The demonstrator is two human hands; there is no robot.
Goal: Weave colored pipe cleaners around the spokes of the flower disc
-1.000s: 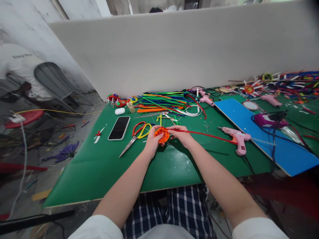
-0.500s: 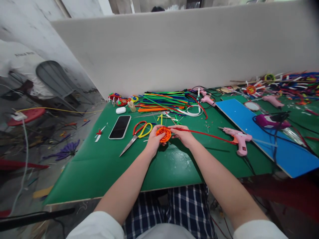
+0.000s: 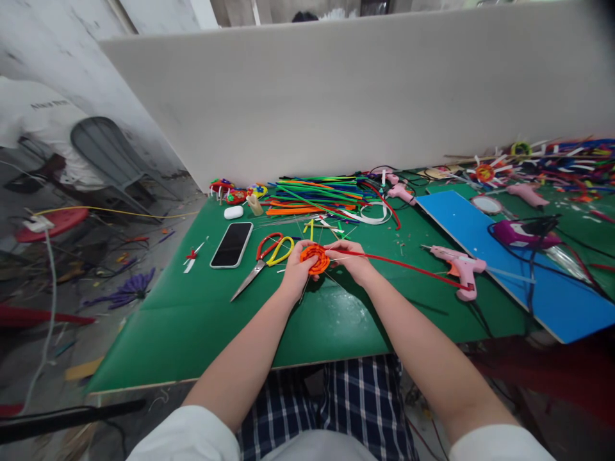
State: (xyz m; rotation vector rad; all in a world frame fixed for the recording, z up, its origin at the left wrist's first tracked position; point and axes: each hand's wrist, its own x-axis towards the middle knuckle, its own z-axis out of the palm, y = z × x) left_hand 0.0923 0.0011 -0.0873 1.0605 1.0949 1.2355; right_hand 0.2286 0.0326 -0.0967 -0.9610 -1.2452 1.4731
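Note:
An orange woven disc (image 3: 316, 260) with thin wires sticking out sits between my hands above the green table. My left hand (image 3: 296, 267) is closed on its left side, thumb resting across the face. At the right rim, my right hand (image 3: 352, 261) pinches a long red pipe cleaner (image 3: 408, 264), whose free end stretches right to a pink glue gun (image 3: 461, 269). Scissors (image 3: 266, 262) with one red and one yellow handle lie just left of my left hand. Short yellow pieces (image 3: 310, 229) lie behind the disc.
A phone (image 3: 232, 245) and a white earbud case (image 3: 233, 212) lie at the left. Behind are bundled coloured pipe cleaners (image 3: 317, 195) before a pale partition (image 3: 336, 96). A blue board (image 3: 509, 256) bears a purple tool (image 3: 523, 234). A person in white (image 3: 38, 128) is at far left.
The red pipe cleaner's free end has swung down and further right, across the glue gun's handle. The disc has turned slightly, and a wire now shows below it.

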